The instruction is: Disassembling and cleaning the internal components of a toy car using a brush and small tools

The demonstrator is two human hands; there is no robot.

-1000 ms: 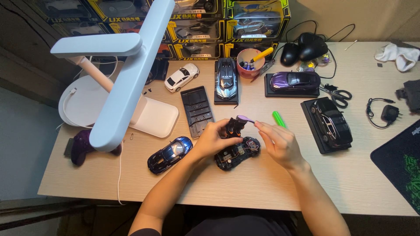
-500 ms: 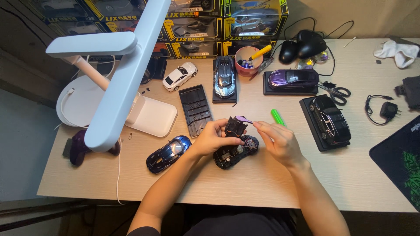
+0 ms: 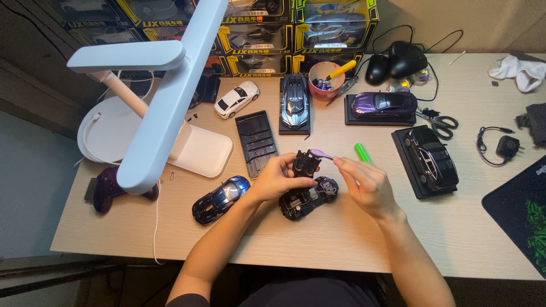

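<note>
My left hand [image 3: 278, 177] grips a small black car part [image 3: 305, 163] held just above the table. My right hand [image 3: 367, 185] pinches a thin purple piece [image 3: 323, 153] at its fingertips, touching the top of that black part. Directly below both hands lies an opened black toy car chassis [image 3: 308, 198] with its insides showing. A green marker [image 3: 362, 152] sticks out behind my right hand. A blue toy car body [image 3: 220, 198] lies left of my left forearm.
A white desk lamp [image 3: 165, 102] reaches over the left side. A black plastic base plate [image 3: 257, 142], white car [image 3: 236, 98], blue-black car [image 3: 295, 101], purple car on a stand [image 3: 382, 106], black car on a stand [image 3: 431, 159], cup of tools [image 3: 327, 79], scissors [image 3: 441, 120] and boxed cars surround the hands.
The view has shifted slightly. My hands have stayed over the chassis, with the right fingertips and purple piece still working at the black part.
</note>
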